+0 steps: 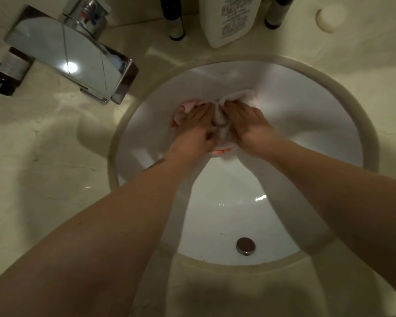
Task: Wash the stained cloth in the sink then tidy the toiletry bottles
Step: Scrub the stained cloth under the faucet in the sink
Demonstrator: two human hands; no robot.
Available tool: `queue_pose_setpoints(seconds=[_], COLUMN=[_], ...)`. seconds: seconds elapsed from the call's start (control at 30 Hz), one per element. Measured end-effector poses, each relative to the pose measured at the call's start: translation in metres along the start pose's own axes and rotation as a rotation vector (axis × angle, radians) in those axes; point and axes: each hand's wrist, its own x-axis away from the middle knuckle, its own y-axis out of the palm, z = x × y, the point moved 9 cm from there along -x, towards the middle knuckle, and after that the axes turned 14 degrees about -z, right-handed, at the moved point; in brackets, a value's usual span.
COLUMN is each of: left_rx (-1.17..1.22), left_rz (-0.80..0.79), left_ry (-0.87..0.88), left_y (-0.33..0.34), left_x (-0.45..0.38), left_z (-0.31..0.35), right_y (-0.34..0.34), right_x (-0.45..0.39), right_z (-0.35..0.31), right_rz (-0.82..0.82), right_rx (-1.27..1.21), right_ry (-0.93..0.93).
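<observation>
A bunched white cloth with pink-red stains lies against the far wall of the white sink. My left hand presses on its left part with fingers laid fairly straight. My right hand presses on its right part in the same way, and a ridge of cloth bulges up between the two hands. On the counter behind the sink stand a large white bottle and two dark bottles. A dark bottle lies on its side at the far left.
A chrome faucet reaches from the upper left toward the sink rim. The metal drain stopper sits at the near side of the basin. A round white object rests on the beige marble counter at the upper right.
</observation>
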Motion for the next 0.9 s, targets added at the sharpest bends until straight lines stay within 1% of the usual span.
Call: queue_pose_setpoints(seconds=[0.03,0.1,0.17,0.3,0.43,0.57,0.7,0.8,0.9], left_rx=[0.024,-0.016,-0.05,0.036,0.062,0.014,0.06,0.092,0.082], left_rz=[0.068,0.179,0.212,0.205,0.043,-0.002,-0.065,-0.11,-0.09], left_ry=[-0.025,-0.111,-0.146,-0.121,-0.125,-0.097,-0.158,-0.177,-0.189], left_y=[-0.004,-0.013,-0.015,-0.01,0.0,-0.002,0.001,0.009,0.014], left_x=[0.006,0.016,0.02,0.019,0.012,0.005,0.011,0.025,0.038], left_z=[-0.004,-0.011,-0.01,-0.005,-0.001,0.005,0.006,0.008,0.006], right_y=[0.0,-0.003,-0.005,-0.006,-0.015,-0.009,0.002,0.013,0.029], right_x=[0.001,-0.002,-0.005,-0.009,-0.015,-0.006,0.018,0.03,0.035], right_z=[-0.002,-0.006,-0.008,-0.009,-0.01,-0.002,0.001,-0.011,-0.034], right_rz=[0.038,0.085,0.118,0.102,0.034,0.012,-0.106,-0.146,-0.19], right_rx=[-0.009,-0.01,0.031,0.136,0.154,0.154,0.03,-0.01,-0.01], right_ry=[-0.028,-0.08,-0.124,-0.202,-0.242,-0.146,0.023,0.113,0.147])
